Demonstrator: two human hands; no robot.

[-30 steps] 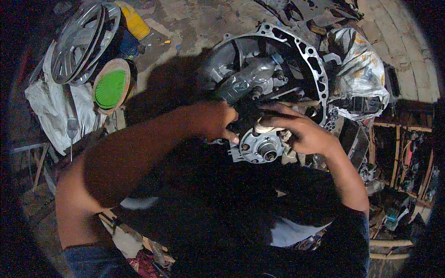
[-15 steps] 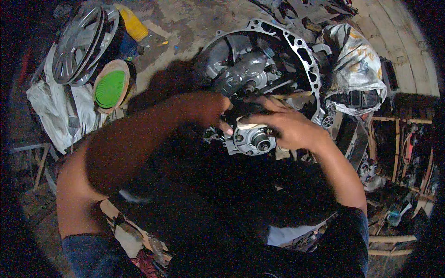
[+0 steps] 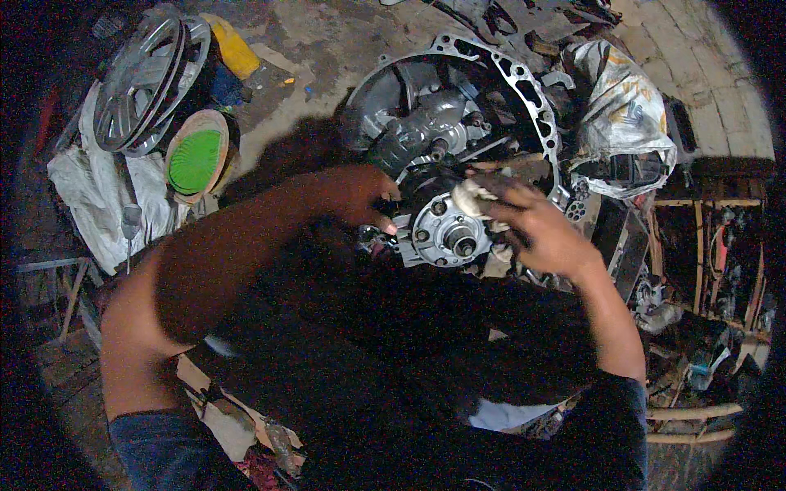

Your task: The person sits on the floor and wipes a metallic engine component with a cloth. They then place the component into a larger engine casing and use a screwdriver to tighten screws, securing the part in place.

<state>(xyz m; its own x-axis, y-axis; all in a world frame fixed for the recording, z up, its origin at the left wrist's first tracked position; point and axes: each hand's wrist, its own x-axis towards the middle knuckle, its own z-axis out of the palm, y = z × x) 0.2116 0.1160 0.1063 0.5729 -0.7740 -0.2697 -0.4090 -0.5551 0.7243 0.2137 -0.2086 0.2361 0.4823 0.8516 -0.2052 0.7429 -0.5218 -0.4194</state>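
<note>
In front of me is a silver, round metal part with a splined-looking central shaft and bolts around its face. My left hand grips its left edge, thumb and fingers apart around the rim. A bunched whitish rag is in the fingers of my right hand, pressed to the part's upper right face; the fingers are smeared by motion. Just beyond lies a large bell-shaped metal housing, with a grey cast metal piece inside it.
At the far left, wheel rims lean beside a green oval-backed brush or tray and a yellow container. A white plastic sack stands right of the housing. A wooden rack is on the right.
My right hand has moved right and slightly down with the rag, exposing more of the round part's face. My left hand stays at the left edge.
</note>
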